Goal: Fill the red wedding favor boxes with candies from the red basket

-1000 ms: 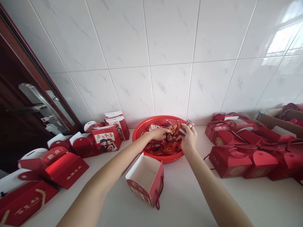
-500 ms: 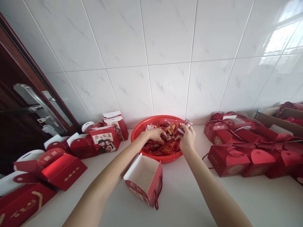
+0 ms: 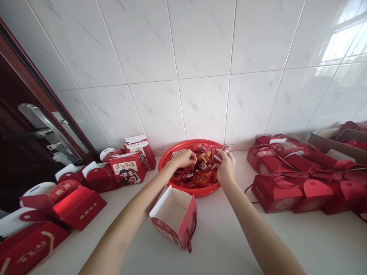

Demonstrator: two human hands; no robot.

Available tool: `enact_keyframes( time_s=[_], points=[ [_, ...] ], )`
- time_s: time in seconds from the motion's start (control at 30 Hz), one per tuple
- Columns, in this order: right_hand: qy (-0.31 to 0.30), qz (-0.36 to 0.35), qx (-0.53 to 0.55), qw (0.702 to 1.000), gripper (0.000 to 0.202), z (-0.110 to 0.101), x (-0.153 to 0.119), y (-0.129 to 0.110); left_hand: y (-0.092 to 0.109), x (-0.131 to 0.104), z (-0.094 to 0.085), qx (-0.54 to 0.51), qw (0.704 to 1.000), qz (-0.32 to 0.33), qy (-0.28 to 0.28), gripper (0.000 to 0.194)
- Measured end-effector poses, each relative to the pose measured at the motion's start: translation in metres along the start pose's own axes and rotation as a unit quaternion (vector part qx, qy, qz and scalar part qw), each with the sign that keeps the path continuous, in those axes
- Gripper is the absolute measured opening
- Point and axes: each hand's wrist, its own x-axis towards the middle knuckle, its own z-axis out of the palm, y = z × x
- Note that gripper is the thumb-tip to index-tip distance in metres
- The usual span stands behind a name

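The left hand (image 3: 185,159) is over the left part of the red basket (image 3: 210,191), its fingers curled together just above the wrapped sweets (image 3: 202,177); whether they grip a piece cannot be determined from this view. The right hand (image 3: 227,168) is at the right side of the basket, fingers closed on small red packets (image 3: 226,149) with checkered edges, held upright near the rim. The exact number of packets is unclear.

The basket, with perforated walls, sits on the white table (image 3: 226,236) close to the tiled wall (image 3: 206,107). The sweets lie inside it, mostly in red wrappers — a few show gold or white print.

The open box (image 3: 174,215) stands in front of the basket, on the near side and between the forearms. Its top is open, its pale inside shows, and a dark red cord handle (image 3: 189,238) hangs at its right side.

Red gift boxes (image 3: 80,208) stand in a group on the left; one carries a printed picture of a couple (image 3: 129,176). A larger, tightly packed group of red boxes (image 3: 276,194) occupies the right side, with a brown carton (image 3: 338,145) behind it. A dark door (image 3: 17,152) with a metal handle (image 3: 47,128) is at far left.
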Motion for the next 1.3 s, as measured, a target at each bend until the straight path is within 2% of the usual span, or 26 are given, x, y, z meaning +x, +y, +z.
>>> enact_keyframes(
  time_s=[0.17,0.4,0.63,0.9,1.1,1.3],
  points=[
    [-0.007,0.004,-0.008,1.000,0.027,0.001,-0.001,-0.001,-0.002,0.000,-0.002,-0.031,0.995,0.004,0.091,0.013],
    [-0.006,0.013,-0.016,1.000,0.023,0.003,-0.002,-0.004,0.000,-0.010,-0.005,-0.084,0.983,-0.004,0.161,0.012],
    [-0.006,0.024,-0.019,1.000,0.023,0.002,-0.002,-0.003,-0.017,-0.027,-0.008,-0.146,0.960,-0.040,0.235,0.018],
    [-0.021,0.028,-0.018,0.999,0.018,0.004,-0.005,-0.006,-0.013,-0.064,-0.008,-0.256,0.933,-0.037,0.251,0.041],
    [-0.037,0.029,-0.025,0.999,0.020,0.003,-0.005,-0.004,-0.012,-0.077,-0.006,-0.314,0.903,-0.059,0.287,0.050],
    [-0.043,0.029,-0.029,0.998,0.023,0.001,-0.003,-0.003,-0.012,-0.085,-0.007,-0.383,0.886,-0.091,0.247,0.058]
  ],
)
